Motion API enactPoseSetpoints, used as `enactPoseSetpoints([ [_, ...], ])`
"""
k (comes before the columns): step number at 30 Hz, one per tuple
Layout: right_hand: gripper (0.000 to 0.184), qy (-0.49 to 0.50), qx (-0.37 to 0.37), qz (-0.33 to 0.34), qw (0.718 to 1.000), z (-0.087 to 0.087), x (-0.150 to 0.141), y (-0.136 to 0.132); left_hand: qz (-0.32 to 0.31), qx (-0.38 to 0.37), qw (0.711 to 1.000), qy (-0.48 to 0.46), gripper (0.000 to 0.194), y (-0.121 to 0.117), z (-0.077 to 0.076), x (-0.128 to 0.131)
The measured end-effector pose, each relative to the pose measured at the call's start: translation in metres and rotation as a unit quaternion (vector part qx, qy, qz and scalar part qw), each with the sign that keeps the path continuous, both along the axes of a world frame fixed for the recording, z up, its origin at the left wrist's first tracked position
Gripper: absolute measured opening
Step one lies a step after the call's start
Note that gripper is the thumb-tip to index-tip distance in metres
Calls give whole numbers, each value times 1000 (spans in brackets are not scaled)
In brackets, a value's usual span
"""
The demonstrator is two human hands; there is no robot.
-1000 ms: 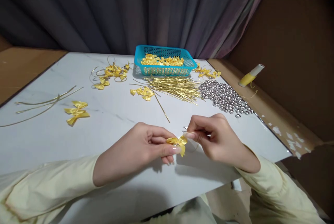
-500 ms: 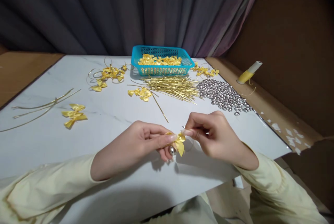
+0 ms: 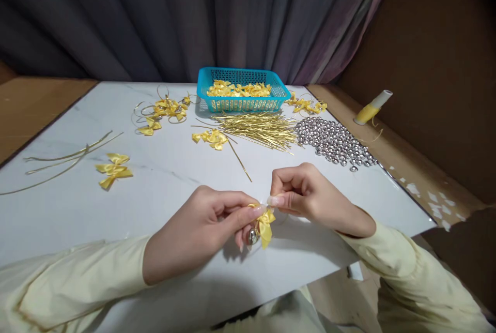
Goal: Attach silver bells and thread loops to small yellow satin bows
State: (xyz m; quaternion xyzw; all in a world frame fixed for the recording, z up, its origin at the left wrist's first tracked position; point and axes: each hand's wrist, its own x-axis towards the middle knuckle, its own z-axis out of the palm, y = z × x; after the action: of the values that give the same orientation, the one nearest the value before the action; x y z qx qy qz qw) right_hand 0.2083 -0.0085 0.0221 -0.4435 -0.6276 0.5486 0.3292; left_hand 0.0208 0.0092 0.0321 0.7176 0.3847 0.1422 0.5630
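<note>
Between thumb and fingers, my left hand [image 3: 217, 224] pinches a yellow ribbon bow [image 3: 265, 227]. A round silver bell [image 3: 253, 236] hangs beside the bow, under my left fingertips. My right hand [image 3: 304, 196] is closed in a pinch at the top of the bow, close to my left thumb. A thin wire or cord seems to run at its fingertips, partly hidden by the fingers. Forward of my hands lie loose yellow bows [image 3: 211, 138] and a pile of gold twist ties [image 3: 259, 130]. Silver bells [image 3: 335, 139] are heaped to their right.
A blue basket [image 3: 244, 104] of yellow bows stands at the back. Bows with bells and looped ties [image 3: 166, 109] lie back left. More bows [image 3: 114, 170] and loose gold ties [image 3: 65, 160] are at left. A yellow thread spool [image 3: 370, 108] stands on the right-hand board.
My right hand has moved slightly down and left, nearer my left fingers. The bow and bell hang a little lower, and the camera view has shifted slightly.
</note>
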Motion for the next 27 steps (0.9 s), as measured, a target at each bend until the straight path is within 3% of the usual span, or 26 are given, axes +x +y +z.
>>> enactPoseSetpoints([
  [3,19,26,-24,6,999,-2,-1,0,-1,1,1000,0,26,0,0,0],
  [9,17,33,-4,16,999,-2,-6,-1,5,-23,1000,-15,27,-1,0,1],
  [27,25,37,-16,-50,998,-1,-6,-3,61,4,998,-18,25,-3,0,-1],
])
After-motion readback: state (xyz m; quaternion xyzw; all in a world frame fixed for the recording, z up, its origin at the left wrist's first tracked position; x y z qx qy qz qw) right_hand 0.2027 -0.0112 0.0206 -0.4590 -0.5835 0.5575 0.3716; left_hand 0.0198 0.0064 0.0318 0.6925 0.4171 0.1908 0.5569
